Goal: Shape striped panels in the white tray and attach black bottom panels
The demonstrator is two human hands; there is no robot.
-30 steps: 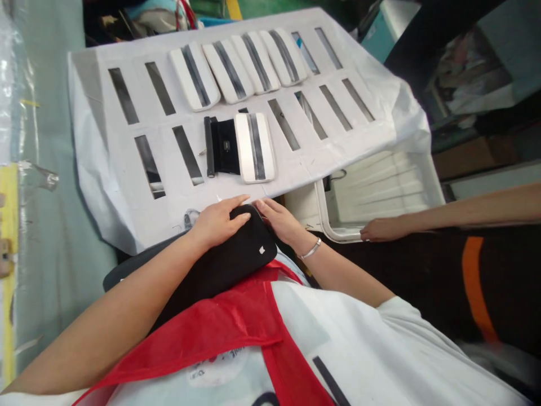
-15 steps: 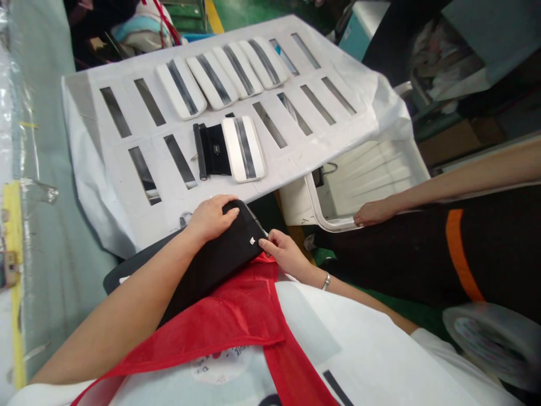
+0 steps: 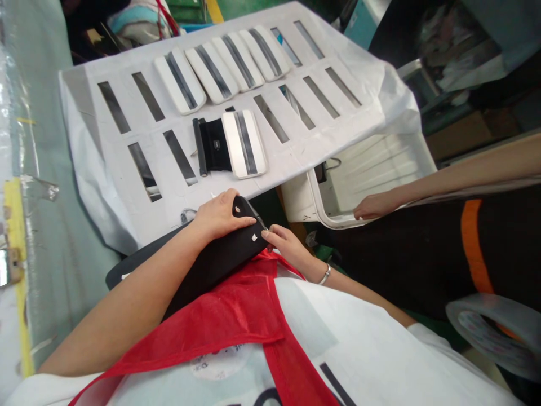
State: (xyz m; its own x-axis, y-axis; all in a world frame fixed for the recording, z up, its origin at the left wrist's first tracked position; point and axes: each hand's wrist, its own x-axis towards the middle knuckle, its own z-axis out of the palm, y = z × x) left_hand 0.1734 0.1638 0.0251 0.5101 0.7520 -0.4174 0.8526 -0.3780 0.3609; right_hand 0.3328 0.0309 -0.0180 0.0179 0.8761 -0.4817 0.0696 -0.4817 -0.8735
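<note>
A long black padded piece [image 3: 211,265] lies across my lap, over the red apron [image 3: 228,316], with small white marks near its right end. My left hand [image 3: 224,217] grips that end from above, thumb stretched along its top. At the right edge of the piece, the fingers of my right hand [image 3: 281,239] are pinched together on its rim. On the slotted table in front, a white pad with a grey stripe [image 3: 245,144] rests beside a black flat part [image 3: 215,144].
Several white striped pads [image 3: 211,73] lie in a row farther back on the white slotted table [image 3: 114,186]. At the right, another person's hand [image 3: 374,206] touches the rim of a white bin [image 3: 315,197]. A tape roll [image 3: 473,321] is at lower right.
My left hand has shifted slightly right and its thumb has stretched out, uncovering another mark on the black piece. My right hand has moved up a little along the edge. The view has shifted slightly.
</note>
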